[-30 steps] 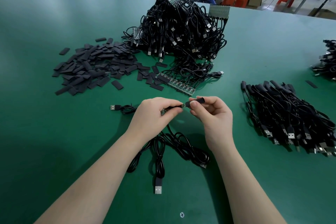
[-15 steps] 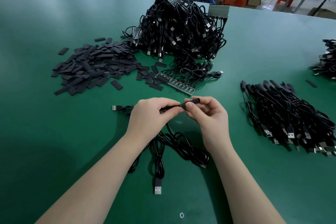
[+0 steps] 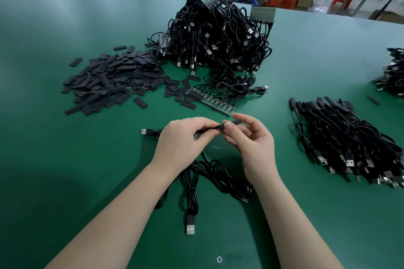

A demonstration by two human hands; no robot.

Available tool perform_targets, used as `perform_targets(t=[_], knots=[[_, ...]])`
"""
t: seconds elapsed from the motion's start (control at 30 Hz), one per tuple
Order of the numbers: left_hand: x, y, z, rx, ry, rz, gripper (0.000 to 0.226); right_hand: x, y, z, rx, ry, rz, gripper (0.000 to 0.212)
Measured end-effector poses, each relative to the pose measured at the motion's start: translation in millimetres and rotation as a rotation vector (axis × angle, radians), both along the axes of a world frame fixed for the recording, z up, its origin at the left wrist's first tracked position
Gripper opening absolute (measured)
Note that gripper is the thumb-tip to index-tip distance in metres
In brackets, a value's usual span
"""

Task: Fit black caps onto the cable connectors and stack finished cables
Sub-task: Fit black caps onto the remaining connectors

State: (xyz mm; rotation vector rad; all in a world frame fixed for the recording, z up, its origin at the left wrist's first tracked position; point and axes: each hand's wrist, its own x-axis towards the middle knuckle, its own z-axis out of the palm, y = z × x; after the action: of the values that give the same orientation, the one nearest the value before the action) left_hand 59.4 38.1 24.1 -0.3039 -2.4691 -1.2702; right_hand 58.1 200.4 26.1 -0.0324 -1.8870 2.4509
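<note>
My left hand point(image 3: 184, 141) pinches the connector end of a black cable point(image 3: 220, 176) just above the green table. My right hand point(image 3: 251, 144) pinches a black cap point(image 3: 232, 124) that sits over that connector's tip. The cable's loops lie under my wrists, with a USB plug point(image 3: 190, 226) near me and another plug point(image 3: 146, 131) left of my left hand. A heap of loose black caps point(image 3: 113, 82) lies at the left. A tall pile of uncapped cables point(image 3: 218, 35) stands behind. Capped cables point(image 3: 347, 140) are stacked at the right.
A strip of small green circuit boards point(image 3: 215, 103) with attached cables lies just beyond my hands. Another cable pile point(image 3: 391, 72) sits at the far right edge. Beyond the table point(image 3: 54, 28) are blue crates, red stools and a seated person.
The cap has slid further onto the connector; the bare gap seen between my hands a second ago is gone. My hands have stayed in about the same place.
</note>
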Motion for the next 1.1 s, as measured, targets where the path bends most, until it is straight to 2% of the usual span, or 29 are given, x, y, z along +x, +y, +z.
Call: perform_targets(t=[0.23, 0.47, 0.67, 0.77, 0.97, 1.1], knots=[[0, 1, 1, -0.099, 0.171, -0.001, 0.016, 3, -4, -1, -0.002, -0.009, -0.078, 0.015], [1, 1, 1, -0.086, 0.255, -0.020, 0.018, 3, -4, 1, 0.041, 0.015, -0.054, 0.018], [2, 1, 4, -0.021, 0.228, -0.058, 0.022, 5, -5, 2, 0.035, 0.024, -0.038, 0.018], [2, 3, 6, -0.027, 0.210, -0.072, 0.023, 6, -5, 4, 0.014, 0.043, -0.049, 0.024], [6, 3, 4, 0.054, 0.134, -0.008, 0.021, 12, -11, 4, 0.312, 0.136, -0.036, 0.042], [4, 2, 4, 0.027, 0.140, 0.041, 0.024, 13, -11, 4, 0.318, 0.163, 0.007, 0.049]])
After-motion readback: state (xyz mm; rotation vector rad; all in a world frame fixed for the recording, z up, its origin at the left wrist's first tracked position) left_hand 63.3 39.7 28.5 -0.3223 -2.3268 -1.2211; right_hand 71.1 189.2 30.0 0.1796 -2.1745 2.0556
